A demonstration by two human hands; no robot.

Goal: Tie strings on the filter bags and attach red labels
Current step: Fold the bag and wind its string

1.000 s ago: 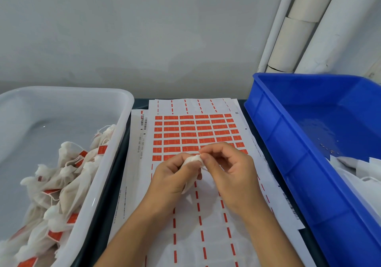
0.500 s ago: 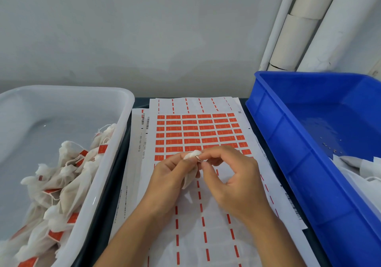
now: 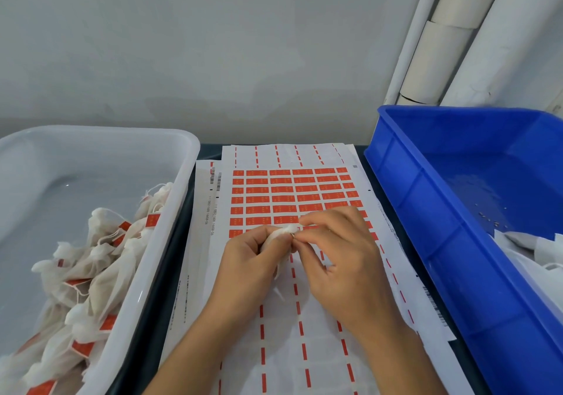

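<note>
A small white filter bag [image 3: 281,233] is bunched between my two hands above the label sheet. My left hand [image 3: 249,260] grips the bag's body, and the bag hangs down below its fingers. My right hand [image 3: 338,254] pinches the gathered top of the bag at its fingertips; any string there is too fine to make out. The sheet of red labels [image 3: 289,195] lies flat on the table under both hands, with full rows of labels at its far half and peeled backing near me.
A white tub [image 3: 170,211] at the left holds several tied bags with red labels [image 3: 91,272]. A blue bin [image 3: 441,242] at the right holds loose white bags [image 3: 536,251] in its near corner. White pipes [image 3: 451,34] stand against the wall at the back right.
Both hands stayed together over the sheet. My right fingers shifted at the bag's gathered top, and the bag's neck now bunches tighter between the fingertips.
</note>
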